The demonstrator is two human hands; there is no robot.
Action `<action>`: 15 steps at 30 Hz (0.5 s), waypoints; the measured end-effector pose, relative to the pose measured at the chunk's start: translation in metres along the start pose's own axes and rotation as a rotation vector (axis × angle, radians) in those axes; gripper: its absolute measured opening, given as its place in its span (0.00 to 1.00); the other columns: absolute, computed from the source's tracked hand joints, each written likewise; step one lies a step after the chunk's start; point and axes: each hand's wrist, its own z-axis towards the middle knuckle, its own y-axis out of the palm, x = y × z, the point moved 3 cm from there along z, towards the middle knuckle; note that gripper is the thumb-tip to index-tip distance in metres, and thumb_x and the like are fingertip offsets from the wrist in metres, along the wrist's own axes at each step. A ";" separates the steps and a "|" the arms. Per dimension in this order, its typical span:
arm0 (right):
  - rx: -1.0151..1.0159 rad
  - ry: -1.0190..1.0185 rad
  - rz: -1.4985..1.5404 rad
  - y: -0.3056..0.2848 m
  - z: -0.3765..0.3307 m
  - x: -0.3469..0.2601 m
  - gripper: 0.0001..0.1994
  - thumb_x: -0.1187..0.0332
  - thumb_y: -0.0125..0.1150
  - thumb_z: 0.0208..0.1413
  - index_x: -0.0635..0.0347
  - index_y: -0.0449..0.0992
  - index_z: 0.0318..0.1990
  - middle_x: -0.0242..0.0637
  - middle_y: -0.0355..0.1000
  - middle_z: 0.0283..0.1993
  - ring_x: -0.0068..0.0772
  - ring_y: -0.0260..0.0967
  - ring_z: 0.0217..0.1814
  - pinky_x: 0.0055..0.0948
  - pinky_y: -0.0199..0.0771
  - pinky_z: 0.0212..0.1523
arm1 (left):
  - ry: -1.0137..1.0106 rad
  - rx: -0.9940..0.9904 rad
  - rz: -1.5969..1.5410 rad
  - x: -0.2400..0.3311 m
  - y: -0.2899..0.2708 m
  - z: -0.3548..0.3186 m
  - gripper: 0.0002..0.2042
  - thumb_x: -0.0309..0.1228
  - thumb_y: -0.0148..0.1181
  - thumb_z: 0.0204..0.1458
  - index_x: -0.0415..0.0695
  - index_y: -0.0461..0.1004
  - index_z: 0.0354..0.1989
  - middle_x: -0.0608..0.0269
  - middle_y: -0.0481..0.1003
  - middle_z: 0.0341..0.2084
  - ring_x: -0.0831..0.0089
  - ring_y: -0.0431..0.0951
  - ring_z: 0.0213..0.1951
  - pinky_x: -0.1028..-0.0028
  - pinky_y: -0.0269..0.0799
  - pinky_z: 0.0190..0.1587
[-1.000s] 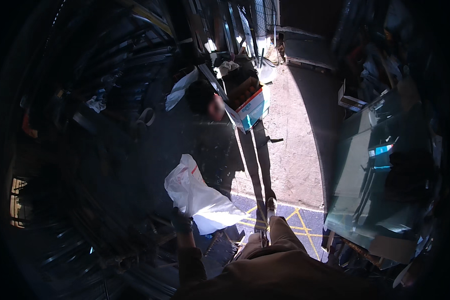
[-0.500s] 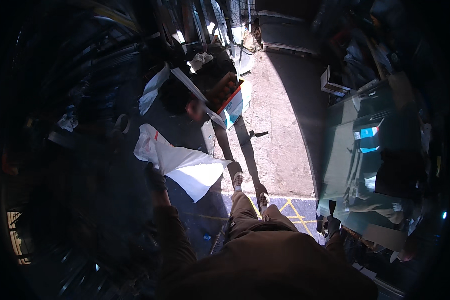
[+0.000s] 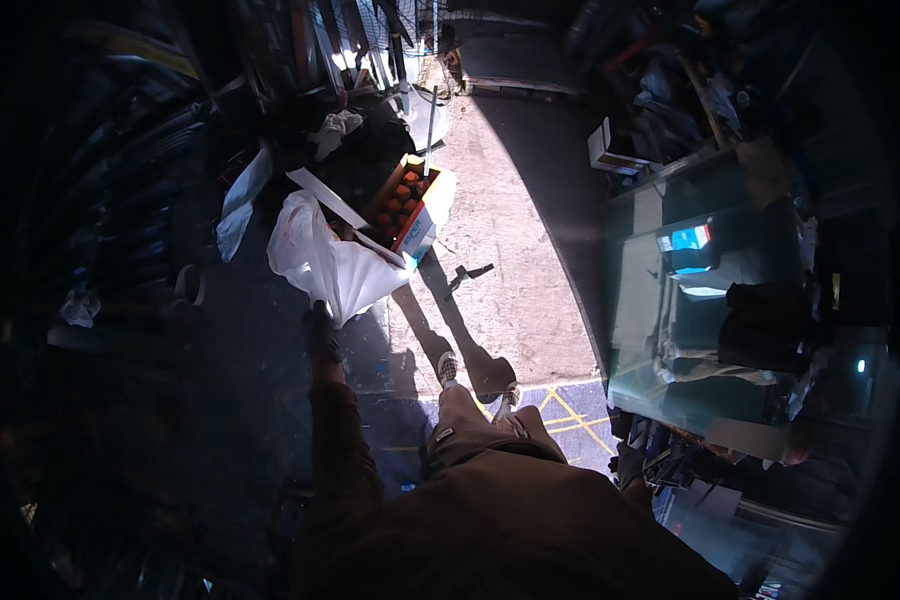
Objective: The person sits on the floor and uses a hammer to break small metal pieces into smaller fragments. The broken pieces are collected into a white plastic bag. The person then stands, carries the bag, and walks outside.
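My left hand (image 3: 322,335), in a dark glove, is closed on the lower edge of a white plastic bag (image 3: 320,255). The bag hangs spread out in front of it, partly in sunlight, and overlaps the near end of a long pale strip (image 3: 330,197). Beyond the bag stands an open cardboard box (image 3: 418,232) with several orange-red round things (image 3: 403,198) inside. Low at my right side, my gloved right hand (image 3: 630,465) is closed on a dark flat-bladed tool (image 3: 621,428). Shadow hides most of its fingers.
To the right is a large glass sheet (image 3: 635,290) with reflections on it. A dark offcut (image 3: 470,273) lies on the sunlit floor (image 3: 520,230). Long bars and clutter fill the shaded left side. A white box (image 3: 610,150) stands at the far right.
The white bag has swung forward toward the cardboard box and bunched up, with my left hand moving ahead. My right hand has drawn back toward my body. The whole view has shifted.
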 end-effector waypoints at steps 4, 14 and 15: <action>-0.032 -0.068 0.056 0.031 -0.008 -0.012 0.16 0.58 0.59 0.65 0.64 0.79 0.41 0.38 0.73 0.22 0.34 0.71 0.18 0.33 0.72 0.18 | 0.726 -0.225 0.998 -0.021 0.018 0.038 0.11 0.39 0.62 0.54 0.46 0.84 0.35 0.52 0.84 0.36 0.56 0.83 0.33 0.59 0.78 0.40; 0.182 0.129 0.249 0.019 -0.059 0.016 0.17 0.60 0.66 0.61 0.69 0.80 0.32 0.40 0.77 0.23 0.33 0.75 0.19 0.34 0.73 0.19 | 0.820 -0.294 0.912 0.035 0.102 -0.007 0.12 0.39 0.61 0.55 0.46 0.82 0.39 0.54 0.83 0.40 0.57 0.82 0.38 0.58 0.76 0.43; 0.221 0.144 0.176 0.018 -0.053 0.025 0.17 0.59 0.67 0.59 0.68 0.81 0.30 0.40 0.79 0.24 0.32 0.77 0.21 0.34 0.75 0.21 | 0.821 -0.274 0.885 0.043 0.110 -0.018 0.12 0.39 0.61 0.55 0.46 0.82 0.40 0.54 0.83 0.40 0.58 0.81 0.38 0.57 0.76 0.43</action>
